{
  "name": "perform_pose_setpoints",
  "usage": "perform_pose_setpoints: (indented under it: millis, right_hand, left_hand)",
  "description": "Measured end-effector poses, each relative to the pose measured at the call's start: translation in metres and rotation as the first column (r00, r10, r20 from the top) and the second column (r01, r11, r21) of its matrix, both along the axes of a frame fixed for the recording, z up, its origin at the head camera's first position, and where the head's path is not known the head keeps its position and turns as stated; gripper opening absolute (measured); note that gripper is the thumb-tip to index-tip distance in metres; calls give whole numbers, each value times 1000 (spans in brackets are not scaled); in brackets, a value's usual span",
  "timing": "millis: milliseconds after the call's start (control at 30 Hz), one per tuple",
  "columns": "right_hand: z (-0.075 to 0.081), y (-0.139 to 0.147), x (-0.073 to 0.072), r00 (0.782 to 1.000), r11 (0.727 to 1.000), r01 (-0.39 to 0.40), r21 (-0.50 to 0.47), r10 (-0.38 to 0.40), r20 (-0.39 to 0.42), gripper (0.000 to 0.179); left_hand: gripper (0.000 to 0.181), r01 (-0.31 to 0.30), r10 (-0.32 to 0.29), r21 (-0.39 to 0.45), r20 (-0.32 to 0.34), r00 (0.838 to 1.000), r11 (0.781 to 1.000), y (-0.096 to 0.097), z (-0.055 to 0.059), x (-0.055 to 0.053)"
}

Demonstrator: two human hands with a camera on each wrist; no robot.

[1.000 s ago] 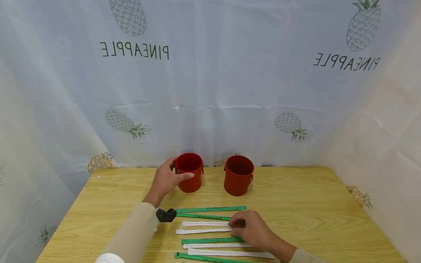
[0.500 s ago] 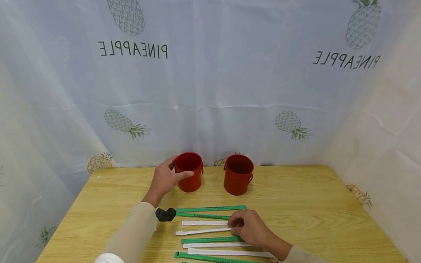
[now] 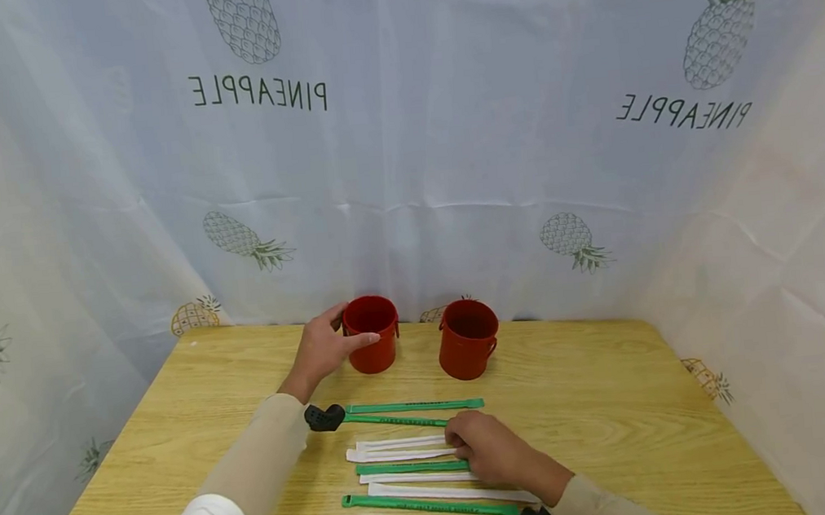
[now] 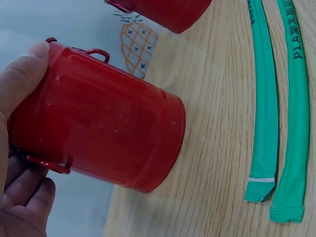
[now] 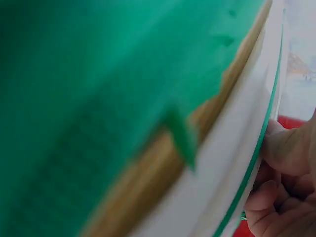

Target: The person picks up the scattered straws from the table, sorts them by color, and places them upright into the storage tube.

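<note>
My left hand (image 3: 320,352) holds a small red bucket (image 3: 375,357) by its upper side, thumb on the near wall and fingers around behind. In the left wrist view the bucket (image 4: 108,118) shows its small side loops, the thumb right at its rim. Lower on the table, my right hand (image 3: 494,448) pinches the right end of a white paper-wrapped straw (image 3: 399,443), close beside another white straw (image 3: 393,455). The right wrist view has the fingers (image 5: 281,148) curled at the straws' far edges, a green wrapped straw (image 5: 123,74) blurred up close.
A second red bucket (image 3: 468,356) stands to the right of the first. Green wrapped straws (image 3: 414,407) and white ones lie in a column across the wooden table (image 3: 587,406). A pineapple-print curtain (image 3: 417,142) hangs behind the table's back edge.
The upper white straw has shifted toward the one below it, under my right fingers. A green straw near the front has swung its left end down. My left hand stays on the bucket.
</note>
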State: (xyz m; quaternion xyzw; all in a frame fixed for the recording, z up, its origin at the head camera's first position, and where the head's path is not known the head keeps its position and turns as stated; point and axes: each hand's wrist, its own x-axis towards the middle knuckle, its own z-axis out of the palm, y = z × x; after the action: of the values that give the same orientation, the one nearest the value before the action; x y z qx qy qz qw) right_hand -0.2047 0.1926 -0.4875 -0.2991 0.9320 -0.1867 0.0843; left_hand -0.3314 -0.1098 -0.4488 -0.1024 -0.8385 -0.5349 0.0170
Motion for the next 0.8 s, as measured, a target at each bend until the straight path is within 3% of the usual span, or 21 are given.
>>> perform_pose_setpoints:
  millis: [133,233,300,400,500,700,800]
  right_hand:
    - [4,-1,4,990,973,-94,210,114,-88,20]
    - [9,3,8,980,955,-111,274,152,-132,25]
    - [15,7,9,978,958,-107,267,150,-145,26]
    - [26,14,7,976,979,-111,169,139,-166,23]
    - [36,18,2,966,990,-144,-4,140,-217,21]
    - [61,16,-16,921,943,-206,-262,96,-379,13]
    - [79,6,-29,924,917,-186,-354,40,-381,11]
  left_hand:
    - [88,-2,2,-1,-2,1000,1000,0,-3,1]
    - [90,7,-7,8,3,1000,1000,1,-6,1]
    - [91,12,-12,19,3,1000,1000,2,-6,0]
    - [92,2,-2,28,1,1000,1000,1,-6,-1]
    - [91,-13,13,37,2,1000,999,0,-5,0]
    - [91,3,-3,65,11,1000,998,0,-3,-1]
    - [93,1,-2,78,17,1000,997,0,-4,-1]
